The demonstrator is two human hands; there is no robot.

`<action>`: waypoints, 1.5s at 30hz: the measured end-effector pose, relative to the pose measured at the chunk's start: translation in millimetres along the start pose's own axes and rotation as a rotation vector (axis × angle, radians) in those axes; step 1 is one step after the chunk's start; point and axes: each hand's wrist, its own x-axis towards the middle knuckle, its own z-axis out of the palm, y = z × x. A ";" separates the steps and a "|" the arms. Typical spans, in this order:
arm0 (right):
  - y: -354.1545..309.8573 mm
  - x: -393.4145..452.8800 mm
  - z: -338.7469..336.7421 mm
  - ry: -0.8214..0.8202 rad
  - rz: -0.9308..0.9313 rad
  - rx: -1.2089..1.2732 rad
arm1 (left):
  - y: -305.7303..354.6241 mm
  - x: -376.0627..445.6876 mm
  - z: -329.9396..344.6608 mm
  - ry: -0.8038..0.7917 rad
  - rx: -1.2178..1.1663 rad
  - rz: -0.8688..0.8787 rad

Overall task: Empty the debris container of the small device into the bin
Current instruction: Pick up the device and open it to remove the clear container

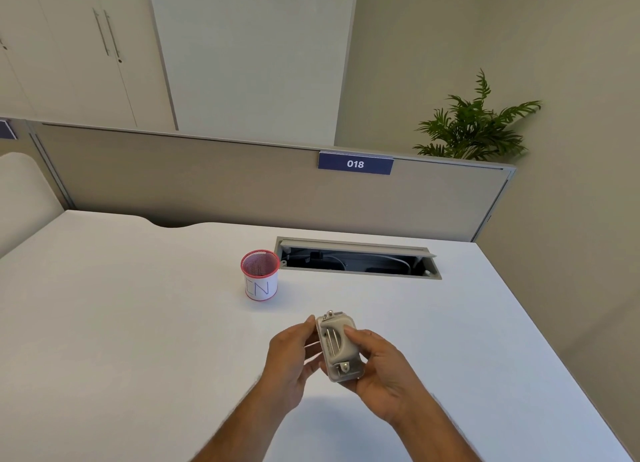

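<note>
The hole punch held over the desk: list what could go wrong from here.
1. Both hands, left and right, hold the hole punch over bare desk, short of the red mesh bin. If its container opens here, the debris would likely scatter.
2. The bin's mouth is small, so tipping may miss.
3. The open cable tray lies right beside the bin; stray bits could fall in.

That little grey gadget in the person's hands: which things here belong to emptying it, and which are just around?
Part of the job:
- small grey plastic-and-metal device, held above the desk
- left hand and right hand, both gripping it
- red mesh cup bin with white paper label

Just around:
- open cable tray in the white desk
- blue "018" sign
- green potted plant
</note>
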 end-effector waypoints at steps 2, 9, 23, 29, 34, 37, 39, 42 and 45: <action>-2.7 1.0 0.3 0.033 -0.001 0.018 | -4.4 -4.3 -0.3 -0.009 0.011 0.013; -6.4 5.0 0.9 0.066 0.009 0.070 | -18.4 -12.0 2.7 -0.103 -0.013 0.021; 7.3 4.9 8.9 0.046 0.103 0.073 | -30.3 16.3 10.2 -0.126 -0.489 -0.258; 12.6 5.3 11.1 0.054 0.122 0.064 | -34.2 18.4 5.0 -0.125 -0.508 -0.302; 14.1 2.9 13.4 0.094 0.126 0.022 | -37.1 19.1 -0.5 -0.121 -0.521 -0.275; 15.4 2.8 13.1 0.116 0.121 0.001 | -39.6 20.6 -5.6 -0.122 -0.530 -0.264; 16.1 2.8 12.9 0.125 0.119 -0.013 | -43.3 23.0 -9.4 -0.134 -0.535 -0.252; 16.2 3.5 11.9 0.146 0.120 -0.023 | -49.9 27.2 -12.6 -0.157 -0.525 -0.234; 16.2 4.9 9.1 0.166 0.120 -0.029 | -51.0 29.0 -14.3 -0.191 -0.529 -0.218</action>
